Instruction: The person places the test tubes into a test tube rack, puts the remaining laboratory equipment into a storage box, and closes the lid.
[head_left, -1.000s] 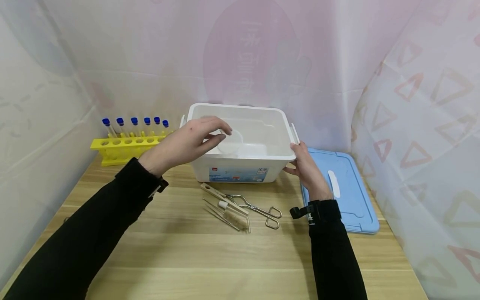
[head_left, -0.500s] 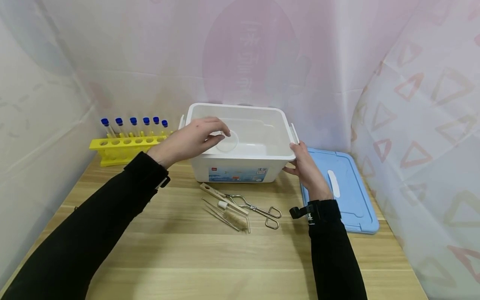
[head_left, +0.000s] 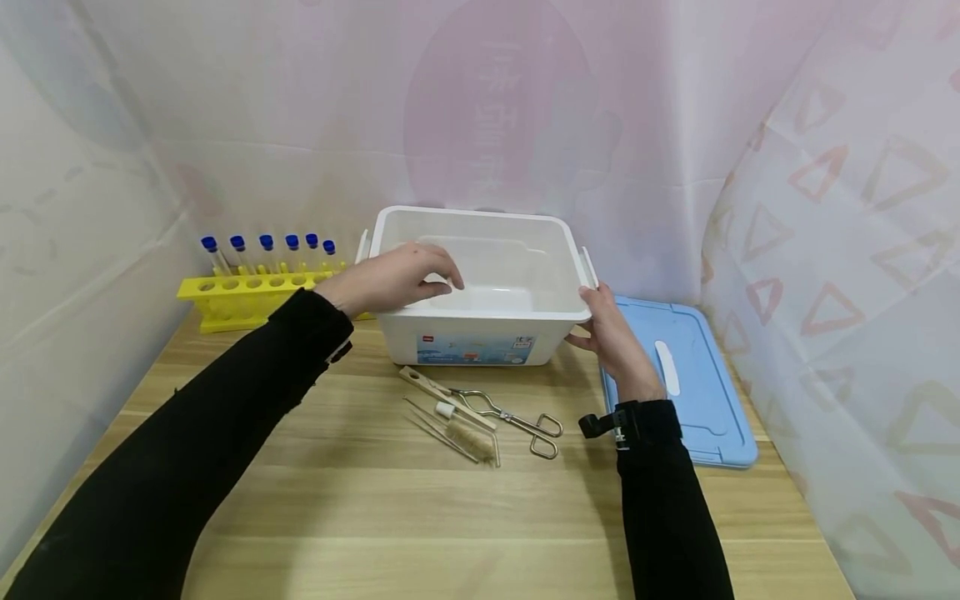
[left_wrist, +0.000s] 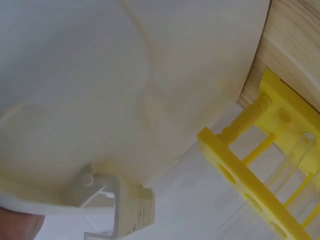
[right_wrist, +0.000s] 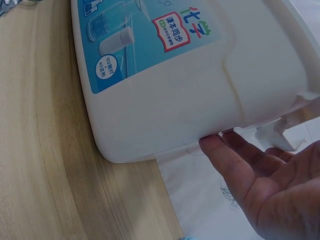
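A white plastic storage box (head_left: pixel 480 337) with a blue label stands at the back middle of the table. My left hand (head_left: pixel 397 277) reaches over its front left rim, fingers bent down into it with the thumb close to the fingertips. A clear round dish seen at those fingers earlier does not show now; I cannot tell whether they still hold it. My right hand (head_left: pixel 622 342) grips the box's right front corner. In the right wrist view, the right hand's fingertips (right_wrist: pixel 212 145) touch the box wall (right_wrist: pixel 165 110) below the rim.
A yellow rack (head_left: pixel 232 304) with blue-capped test tubes stands left of the box. Crucible tongs (head_left: pixel 517 419), a wooden test tube holder (head_left: pixel 427 383), a tube brush (head_left: pixel 471 437) and tweezers (head_left: pixel 438 433) lie in front. A blue lid (head_left: pixel 705 408) lies at right.
My left hand has moved a little lower and deeper into the box, and the clear round dish by its fingertips has gone out of sight. The right hand has stayed in place.
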